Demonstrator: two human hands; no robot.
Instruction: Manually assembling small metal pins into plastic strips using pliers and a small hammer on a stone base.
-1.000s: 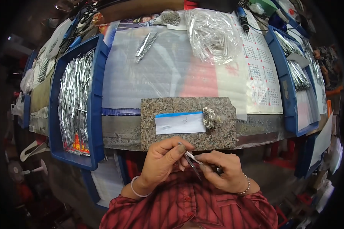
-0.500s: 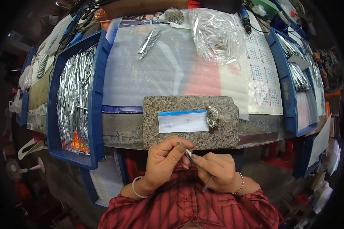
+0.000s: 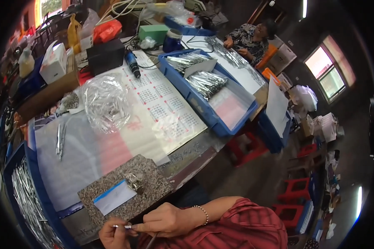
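Note:
Near the lower edge, my left hand (image 3: pixel 113 235) pinches one end of a slim silver metal piece (image 3: pixel 124 226). My right hand (image 3: pixel 165 220) is closed close beside it, its thumb and finger at the piece's other end. Out from under the right palm pokes a thin grey tool (image 3: pixel 152 240); its kind I cannot make out. Just beyond the hands lies a speckled stone slab (image 3: pixel 143 166). On it rest a white paper pad with a blue edge (image 3: pixel 115 198) and a small heap of tiny shiny metal parts (image 3: pixel 134 181).
A blue tray of slim silver rods (image 3: pixel 29 203) stands at left, another divided blue tray (image 3: pixel 237 120) at right. Between them are a clear bag of rods (image 3: pixel 107 101), a few loose rods (image 3: pixel 60 140) and a power tool (image 3: pixel 132 64). Another person (image 3: pixel 249 43) sits at the far table.
The view has swung to the right, so the table appears tilted and shifted left, and the far room and another person come into sight. Both hands still hold the silver piece.

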